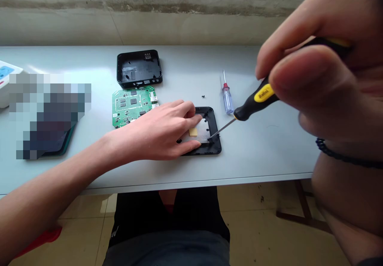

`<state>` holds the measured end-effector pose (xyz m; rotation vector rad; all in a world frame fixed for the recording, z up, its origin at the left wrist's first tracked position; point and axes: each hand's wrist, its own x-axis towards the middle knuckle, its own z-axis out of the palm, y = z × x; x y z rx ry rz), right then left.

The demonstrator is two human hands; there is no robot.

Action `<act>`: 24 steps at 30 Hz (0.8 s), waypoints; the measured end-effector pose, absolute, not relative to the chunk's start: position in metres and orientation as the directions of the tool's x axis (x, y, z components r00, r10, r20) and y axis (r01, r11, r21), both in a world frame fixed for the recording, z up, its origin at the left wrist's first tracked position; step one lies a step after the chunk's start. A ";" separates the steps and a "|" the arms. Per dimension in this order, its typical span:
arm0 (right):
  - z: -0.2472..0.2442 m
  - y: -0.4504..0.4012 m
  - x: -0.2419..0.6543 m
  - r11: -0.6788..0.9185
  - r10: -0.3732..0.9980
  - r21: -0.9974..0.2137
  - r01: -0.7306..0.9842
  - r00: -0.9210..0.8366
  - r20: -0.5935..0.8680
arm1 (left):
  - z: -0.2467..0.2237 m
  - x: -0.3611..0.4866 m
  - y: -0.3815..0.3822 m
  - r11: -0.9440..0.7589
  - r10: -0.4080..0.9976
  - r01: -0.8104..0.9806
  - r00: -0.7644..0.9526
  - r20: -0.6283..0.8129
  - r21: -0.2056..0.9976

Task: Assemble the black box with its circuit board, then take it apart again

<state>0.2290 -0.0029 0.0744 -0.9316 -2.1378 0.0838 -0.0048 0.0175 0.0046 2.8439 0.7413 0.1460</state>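
A black plastic cover [216,148] lies on the table with a silvery metal plate [202,132] and a small yellowish pad [193,132] in it. My left hand [163,132] holds the cover down, thumb and index finger pressing on the plate and hiding its left part. Close to the camera, my right hand [320,66] is closed around a black and yellow screwdriver [253,102]. The screwdriver slants down to the left, its tip at the plate's lower right corner. Whether a screw sits under the tip, I cannot tell.
Behind my left hand are a green circuit board [127,104] and an open black casing [139,68]. A small clear-handled screwdriver [227,98] and a tiny dark screw [203,96] lie to the right. A partly blurred, phone-like device [56,126] and a white box [8,86] are left.
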 end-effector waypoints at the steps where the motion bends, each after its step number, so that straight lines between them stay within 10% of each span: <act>1: 0.073 -0.003 0.230 0.720 0.654 -0.355 0.597 -0.410 0.636 | 0.004 -0.005 0.017 -0.856 0.491 0.471 0.870 0.049 0.214; 8: 0.058 -0.008 0.244 0.551 0.827 -0.618 0.560 -0.268 0.494 | 0.002 -0.004 0.017 -0.860 0.489 0.465 0.869 0.079 0.209; 24: 0.082 -0.001 0.226 0.593 0.801 -0.640 0.489 -0.273 0.533 | 0.003 -0.003 0.015 -0.863 0.495 0.478 0.865 0.086 0.162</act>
